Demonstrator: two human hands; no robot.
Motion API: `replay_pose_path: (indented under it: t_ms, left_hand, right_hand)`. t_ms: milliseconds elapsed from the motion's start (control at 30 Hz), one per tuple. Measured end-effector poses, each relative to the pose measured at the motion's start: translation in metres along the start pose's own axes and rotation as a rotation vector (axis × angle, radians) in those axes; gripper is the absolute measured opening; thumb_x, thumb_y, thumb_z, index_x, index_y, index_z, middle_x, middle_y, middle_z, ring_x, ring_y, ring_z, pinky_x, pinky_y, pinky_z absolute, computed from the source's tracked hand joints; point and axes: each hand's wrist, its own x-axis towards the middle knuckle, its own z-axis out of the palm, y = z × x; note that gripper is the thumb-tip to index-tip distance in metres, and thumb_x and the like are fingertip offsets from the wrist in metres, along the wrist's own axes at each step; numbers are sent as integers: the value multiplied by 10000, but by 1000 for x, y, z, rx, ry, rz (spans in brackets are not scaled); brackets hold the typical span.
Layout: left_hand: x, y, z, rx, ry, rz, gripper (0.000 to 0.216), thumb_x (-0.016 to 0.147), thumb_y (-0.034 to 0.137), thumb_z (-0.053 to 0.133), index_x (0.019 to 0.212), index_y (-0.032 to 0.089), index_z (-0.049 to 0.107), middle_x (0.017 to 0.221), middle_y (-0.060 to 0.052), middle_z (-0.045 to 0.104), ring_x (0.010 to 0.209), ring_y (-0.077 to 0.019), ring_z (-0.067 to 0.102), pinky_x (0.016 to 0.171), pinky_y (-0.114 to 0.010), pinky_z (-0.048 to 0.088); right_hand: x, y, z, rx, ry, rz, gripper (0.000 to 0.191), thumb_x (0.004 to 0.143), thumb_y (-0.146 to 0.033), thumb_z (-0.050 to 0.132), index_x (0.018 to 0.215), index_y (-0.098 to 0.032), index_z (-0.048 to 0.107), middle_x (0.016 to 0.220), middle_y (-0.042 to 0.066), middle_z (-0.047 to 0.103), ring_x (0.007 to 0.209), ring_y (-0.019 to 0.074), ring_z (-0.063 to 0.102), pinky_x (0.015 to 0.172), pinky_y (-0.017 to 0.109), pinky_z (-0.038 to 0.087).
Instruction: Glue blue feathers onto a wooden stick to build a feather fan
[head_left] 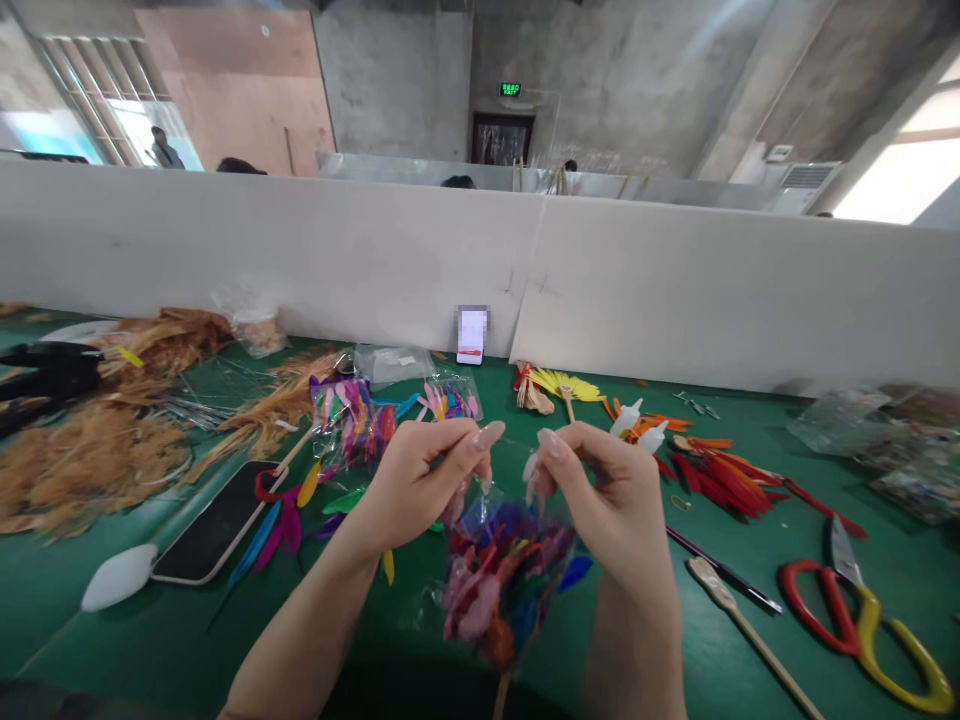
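Note:
Both my hands are raised over the green table (112, 650). My left hand (424, 480) and my right hand (600, 500) each pinch the top edge of a clear plastic bag of coloured feathers (502, 580) that hangs between them. The bag is blurred; pink, blue, red and orange feathers show inside. A thin stick pokes out below the bag. Loose coloured feathers (285, 510) lie on the table just left of my left forearm.
A phone (214, 525) and a white spoon (120, 578) lie at left beside heaps of straw-coloured fibre (82, 460). More feather bags (352, 420), glue bottles (637, 425), orange feathers (720, 475), red-and-yellow scissors (862, 610) and sticks (742, 620) surround. A white partition (675, 290) runs behind.

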Motion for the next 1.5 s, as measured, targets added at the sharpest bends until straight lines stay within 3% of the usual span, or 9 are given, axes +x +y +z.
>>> replay_pose_path:
  t_ms: [100, 200, 333, 433, 633, 833, 1100, 1333, 1500]
  left_hand:
    - [2, -3, -2, -112, 134, -55, 432, 934, 451, 452, 604, 182, 520, 383, 54, 408, 300, -58, 402, 315, -183, 283]
    - [4, -6, -5, -246, 208, -79, 443, 918, 492, 465, 602, 188, 526, 388, 56, 400, 286, -55, 384, 287, -190, 246]
    - [6, -11, -8, -303, 274, -62, 414, 930, 456, 467, 617, 192, 528, 420, 57, 410, 296, -42, 365, 301, -187, 256]
    - [8, -14, -13, -264, 278, -52, 421, 940, 485, 426, 660, 195, 548, 462, 46, 441, 344, -49, 405, 350, -190, 321]
    - [9, -11, -34, 38, -106, -40, 407, 858, 561, 517, 1030, 204, 609, 825, -34, 627, 672, -116, 586, 567, -210, 477]
    - [8, -6, -34, 169, -135, -138, 173, 847, 368, 599, 894, 208, 647, 785, -1, 637, 600, -92, 575, 535, -190, 470]
    - [12, -9, -29, 159, -64, -113, 242, 884, 288, 518, 709, 174, 640, 589, 3, 574, 489, -80, 514, 441, -180, 415]
    - [7, -12, -34, -201, -34, -45, 234, 902, 227, 529, 1085, 273, 668, 584, 33, 595, 464, -80, 548, 433, -167, 462]
    - [6, -11, -38, -253, -40, 35, 302, 885, 117, 506, 994, 310, 711, 665, 26, 659, 558, -84, 612, 508, -166, 496]
  right_hand:
    - [4, 10, -9, 163, -35, 6, 330, 837, -526, 569, 920, -212, 625, 659, 5, 648, 595, 143, 637, 577, 266, 524]
    - [9, 20, -18, 354, -246, 81, 665, 723, -570, 672, 1269, -248, 468, 806, 28, 705, 771, 207, 696, 712, 347, 566]
    - [11, 28, -17, 399, -478, 244, 576, 680, -419, 761, 1193, -252, 558, 802, 11, 710, 716, 178, 680, 672, 324, 573]
    - [11, 29, -12, 279, -375, 267, 168, 764, -374, 688, 812, -213, 687, 719, 6, 687, 638, 130, 632, 586, 250, 536]
    - [11, 29, -11, 178, -114, 204, 171, 807, -364, 644, 749, -215, 706, 613, -13, 642, 550, 95, 549, 491, 203, 432]
    - [9, 23, -12, 59, 44, 195, 308, 871, -405, 557, 693, -193, 694, 587, -2, 602, 530, 98, 509, 484, 214, 389]
    - [8, 18, -9, 14, -12, 211, 216, 861, -372, 578, 942, -225, 715, 573, -12, 625, 566, 128, 573, 501, 236, 411]
    - [6, 24, -16, 174, 4, 132, 199, 875, -297, 587, 1032, -321, 706, 581, -42, 642, 556, 109, 586, 565, 243, 458]
    - [3, 27, -24, 361, -104, 113, 229, 905, -266, 549, 1062, -373, 678, 756, -42, 709, 636, 99, 617, 615, 222, 486]
